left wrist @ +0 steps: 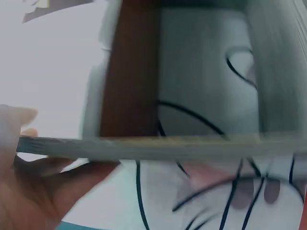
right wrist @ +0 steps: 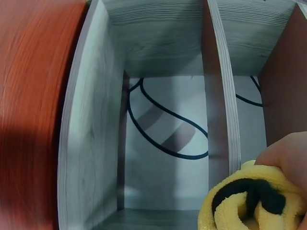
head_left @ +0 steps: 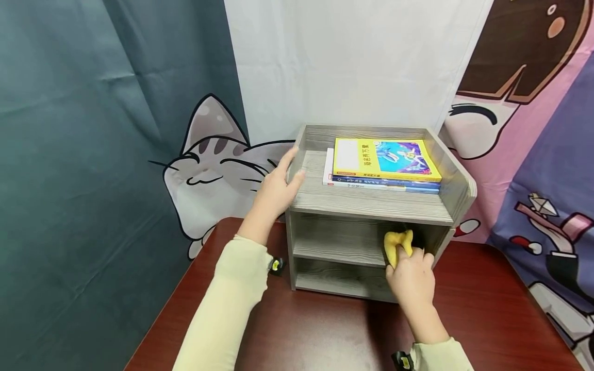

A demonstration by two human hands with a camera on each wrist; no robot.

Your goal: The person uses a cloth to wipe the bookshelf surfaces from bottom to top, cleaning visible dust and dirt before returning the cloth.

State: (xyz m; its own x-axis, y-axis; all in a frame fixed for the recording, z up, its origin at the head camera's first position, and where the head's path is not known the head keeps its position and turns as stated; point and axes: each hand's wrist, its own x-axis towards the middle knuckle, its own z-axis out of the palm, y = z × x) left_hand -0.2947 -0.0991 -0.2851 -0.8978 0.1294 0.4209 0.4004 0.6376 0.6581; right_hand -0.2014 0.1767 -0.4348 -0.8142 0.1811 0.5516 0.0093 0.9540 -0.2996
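Observation:
A small grey wood-grain shelf (head_left: 325, 206) stands on the table. My left hand (head_left: 277, 186) grips the top of its left side panel, the thumb on the inner face and the fingers outside. In the left wrist view the fingers (left wrist: 57, 184) lie on both sides of the panel's edge. A bunched yellow cloth (head_left: 396, 242) with a dark strip on it is held in my right hand (head_left: 412, 275), at the right end of the middle compartment's opening. In the right wrist view the fuzzy cloth (right wrist: 249, 201) is beside the dividing board (right wrist: 223, 96).
Stacked books (head_left: 387, 159), a yellow one uppermost, lie on the shelf's top tier. The reddish-brown table (head_left: 320, 330) extends in front and to both sides. Printed curtains (head_left: 357, 62) hang close behind; a wrist camera (head_left: 276, 265) sits by the shelf's left side.

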